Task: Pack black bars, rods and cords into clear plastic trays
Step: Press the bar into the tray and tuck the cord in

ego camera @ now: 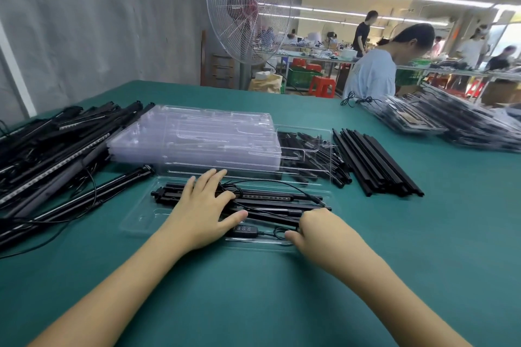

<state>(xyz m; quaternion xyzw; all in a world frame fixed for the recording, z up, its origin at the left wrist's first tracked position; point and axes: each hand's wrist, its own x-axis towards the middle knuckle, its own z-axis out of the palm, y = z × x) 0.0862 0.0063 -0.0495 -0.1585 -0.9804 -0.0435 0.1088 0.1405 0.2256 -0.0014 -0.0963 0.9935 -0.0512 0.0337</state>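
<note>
A clear plastic tray [141,222] lies on the green table [253,290] just ahead of the person. It is shallow and see-through, with moulded channels. In the channels lie long black bars [270,196], side by side along the tray's length; one shows a row of small pale dots on its face. A thin black cord [270,182] loops over the bars and runs down to a small black controller [242,229] with three buttons in the tray's near channel. Any marks on the buttons are too small to read.

The left grip [203,205] lies flat on the bars left of the tray's middle, fingers straight and spread, thumb stretched towards the controller; it holds nothing. The right grip [315,227] sits at the tray's right end with its fingers curled under, knuckles up, over the ends of the near bars. Its thumb is just beside a small loop of the cord. The fingertips are hidden, so whether it pinches anything cannot be told.

Behind the tray stands a stack of empty clear trays [197,138]. Left of it is a loose pile of black bars and cords [56,144]. To the right lies a bundle of thin black strips [375,163], and farther right a heap of filled trays [451,121].
</note>
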